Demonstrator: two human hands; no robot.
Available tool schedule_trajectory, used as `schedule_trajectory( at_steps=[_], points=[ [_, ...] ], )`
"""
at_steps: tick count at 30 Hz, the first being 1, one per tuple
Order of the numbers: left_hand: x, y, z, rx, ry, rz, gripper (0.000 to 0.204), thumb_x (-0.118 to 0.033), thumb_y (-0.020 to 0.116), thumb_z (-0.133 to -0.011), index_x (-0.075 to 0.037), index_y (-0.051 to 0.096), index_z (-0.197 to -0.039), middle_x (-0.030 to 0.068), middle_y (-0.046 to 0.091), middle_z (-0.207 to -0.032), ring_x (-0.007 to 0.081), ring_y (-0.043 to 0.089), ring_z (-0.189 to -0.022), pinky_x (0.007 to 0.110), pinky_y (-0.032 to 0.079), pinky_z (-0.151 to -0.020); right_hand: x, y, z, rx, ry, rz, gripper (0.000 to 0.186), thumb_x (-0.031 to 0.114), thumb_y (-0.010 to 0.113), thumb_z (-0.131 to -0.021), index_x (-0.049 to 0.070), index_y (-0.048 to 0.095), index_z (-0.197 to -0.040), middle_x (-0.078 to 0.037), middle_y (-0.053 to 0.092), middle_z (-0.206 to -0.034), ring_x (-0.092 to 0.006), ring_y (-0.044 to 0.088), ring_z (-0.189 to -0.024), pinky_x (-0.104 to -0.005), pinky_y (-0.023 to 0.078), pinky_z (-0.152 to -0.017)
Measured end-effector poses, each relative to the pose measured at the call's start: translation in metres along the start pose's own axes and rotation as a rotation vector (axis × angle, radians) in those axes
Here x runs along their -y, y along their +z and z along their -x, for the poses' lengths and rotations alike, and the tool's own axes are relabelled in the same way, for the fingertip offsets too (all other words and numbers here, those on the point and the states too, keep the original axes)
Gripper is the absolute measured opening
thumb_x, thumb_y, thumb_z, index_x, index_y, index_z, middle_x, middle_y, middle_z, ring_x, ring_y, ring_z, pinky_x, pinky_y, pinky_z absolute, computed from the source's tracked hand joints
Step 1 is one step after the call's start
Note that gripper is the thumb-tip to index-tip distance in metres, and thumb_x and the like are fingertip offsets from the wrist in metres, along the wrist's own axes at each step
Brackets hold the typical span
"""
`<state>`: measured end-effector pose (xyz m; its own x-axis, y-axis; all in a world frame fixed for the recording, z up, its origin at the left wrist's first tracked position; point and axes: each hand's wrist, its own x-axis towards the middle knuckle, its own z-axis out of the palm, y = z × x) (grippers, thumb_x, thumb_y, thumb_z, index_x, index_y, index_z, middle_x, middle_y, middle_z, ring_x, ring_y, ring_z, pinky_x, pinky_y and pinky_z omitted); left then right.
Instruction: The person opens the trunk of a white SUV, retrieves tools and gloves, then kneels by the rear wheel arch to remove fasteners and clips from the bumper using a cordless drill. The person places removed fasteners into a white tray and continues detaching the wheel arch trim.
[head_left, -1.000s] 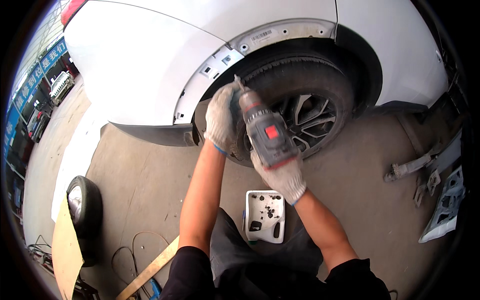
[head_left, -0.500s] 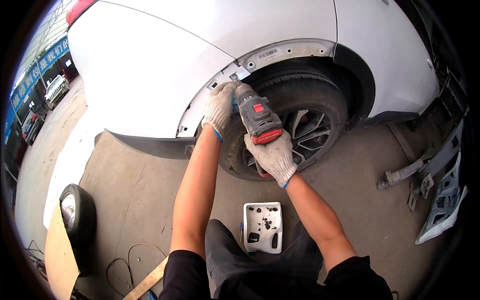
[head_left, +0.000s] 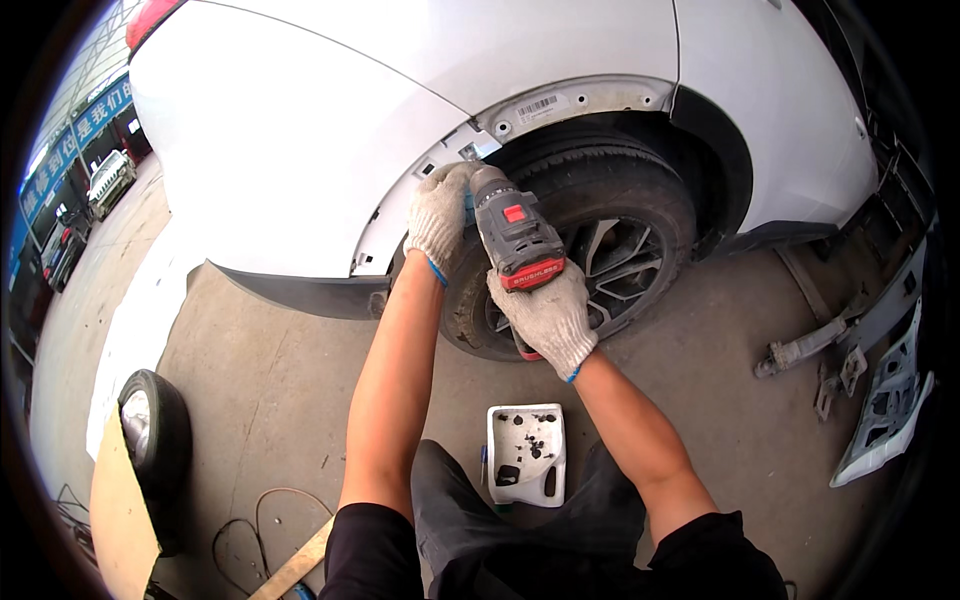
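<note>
My right hand (head_left: 548, 312), in a pale knitted glove, is wrapped round the handle of a grey and red cordless drill (head_left: 517, 228). The drill points up and away at the edge of the rear wheel arch on a white car (head_left: 300, 140). Beside the drill's chuck (head_left: 488, 183), my left hand (head_left: 440, 208), gloved alike, is closed with its fingers curled near the arch edge. A bit of blue shows between that hand and the drill; what the fingers hold is hidden. Bare metal trim with holes (head_left: 545, 108) runs along the arch above the tyre (head_left: 620, 185).
Between my knees a cut-open white plastic container (head_left: 553, 412) holds several small dark clips. A loose wheel (head_left: 170, 425) and a tan board (head_left: 118, 510) are at the left, with a cable (head_left: 258, 515) nearby. Metal parts (head_left: 810, 345) and a white panel (head_left: 880, 420) lie at the right.
Hardly anything differs: the view has shifted very slightly, and both hands and the drill keep their places at the arch edge.
</note>
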<state>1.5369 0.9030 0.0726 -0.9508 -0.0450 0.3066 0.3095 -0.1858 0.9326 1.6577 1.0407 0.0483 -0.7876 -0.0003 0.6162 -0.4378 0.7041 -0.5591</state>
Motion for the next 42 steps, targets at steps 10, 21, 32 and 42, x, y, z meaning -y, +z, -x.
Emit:
schedule_trajectory(
  at_steps=[10, 21, 32, 42],
  points=[
    [0.012, -0.006, -0.006, 0.044, 0.253, -0.226, 0.037, -0.026, 0.059, -0.091, 0.001, 0.069, -0.113, 0.0112, 0.071, -0.099, 0.0165, 0.065, -0.087, 0.030, 0.052, -0.078, 0.016, -0.004, -0.006, 0.013, 0.022, -0.041, 0.050, 0.035, 0.074, -0.079, 0.007, 0.060, -0.117, -0.017, 0.069, -0.101, -0.0358, 0.067, -0.092, -0.0441, 0.054, -0.081],
    [0.010, 0.003, -0.005, 0.017, -0.048, 0.004, 0.041, -0.032, 0.060, -0.092, 0.001, 0.069, -0.113, 0.0139, 0.072, -0.099, 0.0186, 0.067, -0.089, 0.031, 0.052, -0.080, 0.020, -0.003, -0.008, 0.025, 0.064, 0.015, 0.069, 0.044, 0.077, -0.076, 0.004, 0.052, -0.127, -0.021, 0.067, -0.104, -0.0390, 0.068, -0.093, -0.0458, 0.055, -0.082],
    [0.014, 0.004, -0.009, 0.017, 0.051, -0.118, 0.038, -0.031, 0.061, -0.091, 0.000, 0.069, -0.111, 0.0119, 0.071, -0.096, 0.0195, 0.067, -0.085, 0.031, 0.053, -0.076, 0.018, -0.003, -0.006, 0.009, 0.070, -0.012, 0.067, 0.045, 0.076, -0.077, 0.003, 0.053, -0.124, -0.019, 0.068, -0.102, -0.0368, 0.068, -0.091, -0.0454, 0.055, -0.081],
    [0.020, 0.005, -0.012, 0.044, -0.034, 0.135, 0.031, -0.024, 0.067, -0.090, 0.002, 0.066, -0.108, 0.0065, 0.069, -0.087, 0.0131, 0.065, -0.070, 0.027, 0.054, -0.064, 0.007, 0.007, -0.007, 0.028, 0.052, 0.159, 0.076, 0.044, 0.077, -0.076, 0.004, 0.046, -0.132, -0.022, 0.065, -0.110, -0.0380, 0.065, -0.100, -0.0454, 0.054, -0.087]
  ],
)
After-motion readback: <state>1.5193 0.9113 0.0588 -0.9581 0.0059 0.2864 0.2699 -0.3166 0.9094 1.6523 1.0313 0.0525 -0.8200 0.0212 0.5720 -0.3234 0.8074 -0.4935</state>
